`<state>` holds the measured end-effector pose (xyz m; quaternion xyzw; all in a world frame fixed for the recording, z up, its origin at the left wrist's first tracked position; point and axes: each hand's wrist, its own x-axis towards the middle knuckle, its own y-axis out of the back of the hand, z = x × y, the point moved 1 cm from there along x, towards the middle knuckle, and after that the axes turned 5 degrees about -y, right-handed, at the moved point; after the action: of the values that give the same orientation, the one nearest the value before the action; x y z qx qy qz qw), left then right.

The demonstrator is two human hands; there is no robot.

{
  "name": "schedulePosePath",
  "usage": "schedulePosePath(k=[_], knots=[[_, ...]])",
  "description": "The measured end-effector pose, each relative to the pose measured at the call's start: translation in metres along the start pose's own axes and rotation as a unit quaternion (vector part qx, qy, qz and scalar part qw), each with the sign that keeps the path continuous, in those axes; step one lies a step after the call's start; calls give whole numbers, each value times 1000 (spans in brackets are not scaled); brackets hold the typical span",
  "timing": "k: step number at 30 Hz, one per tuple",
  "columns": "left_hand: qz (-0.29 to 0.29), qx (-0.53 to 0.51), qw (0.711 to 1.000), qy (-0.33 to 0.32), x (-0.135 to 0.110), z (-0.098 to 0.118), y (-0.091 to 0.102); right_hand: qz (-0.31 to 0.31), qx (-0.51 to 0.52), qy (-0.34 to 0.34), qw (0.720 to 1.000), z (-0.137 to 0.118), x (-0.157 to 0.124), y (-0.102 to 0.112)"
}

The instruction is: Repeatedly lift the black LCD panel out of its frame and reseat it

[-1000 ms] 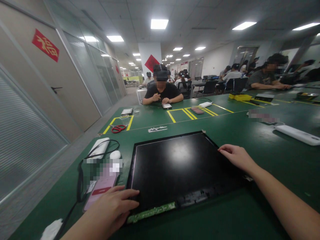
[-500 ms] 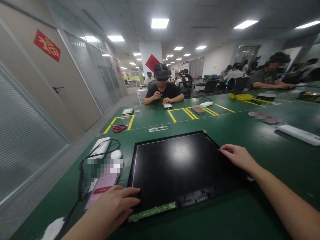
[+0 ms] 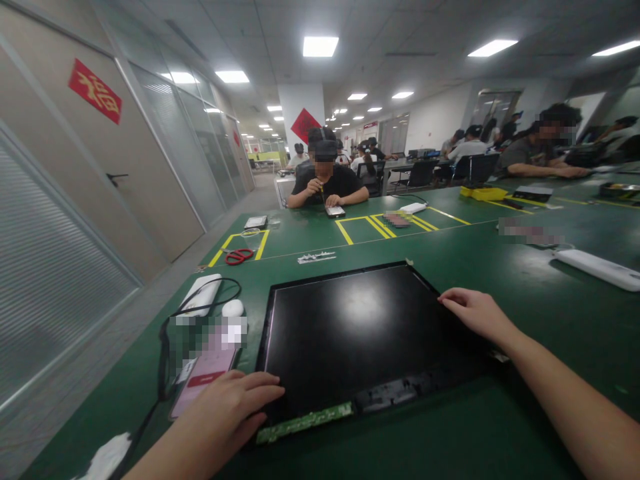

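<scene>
A black LCD panel [image 3: 350, 333] lies flat on the green table in front of me, its glossy face up. Along its near left edge runs a narrow green circuit board [image 3: 305, 423]. My left hand [image 3: 243, 403] rests over the panel's near left corner, fingers stretched out and apart, their tips on the dark surface. At the right edge, my right hand [image 3: 473, 312] has its thumb and fingers pinched together on the rim. The undersides of the fingers are hidden.
Left of the panel are a pink phone [image 3: 207, 373], a white earbud case [image 3: 233, 308], a white power bank [image 3: 201, 293] and a black cable. Red scissors [image 3: 239, 257] lie beyond. Another power bank [image 3: 597, 268] lies right. A co-worker [image 3: 327, 177] sits opposite, handling a small device.
My left fingertips have shifted slightly right onto the panel. My right hand and the panel have stayed put. The co-worker's raised hand has moved a little.
</scene>
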<state>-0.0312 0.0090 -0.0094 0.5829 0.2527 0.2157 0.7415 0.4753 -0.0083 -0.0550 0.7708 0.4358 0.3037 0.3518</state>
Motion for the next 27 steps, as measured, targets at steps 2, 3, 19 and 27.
schedulePosePath(k=[2, 3, 19, 27], knots=[[-1, -1, 1000, 12, 0, 1, 2, 2, -3, 5, 1000, 0, 0, 0], [-1, 1, 1000, 17, 1, 1, 2, 4, -5, 8, 1000, 0, -1, 0], [-10, 27, 998, 59, 6, 10, 5, -194, -4, 72, 978, -7, -18, 25], [21, 6, 999, 49, 5, 6, 3, -260, -33, 82, 961, -7, -21, 31]])
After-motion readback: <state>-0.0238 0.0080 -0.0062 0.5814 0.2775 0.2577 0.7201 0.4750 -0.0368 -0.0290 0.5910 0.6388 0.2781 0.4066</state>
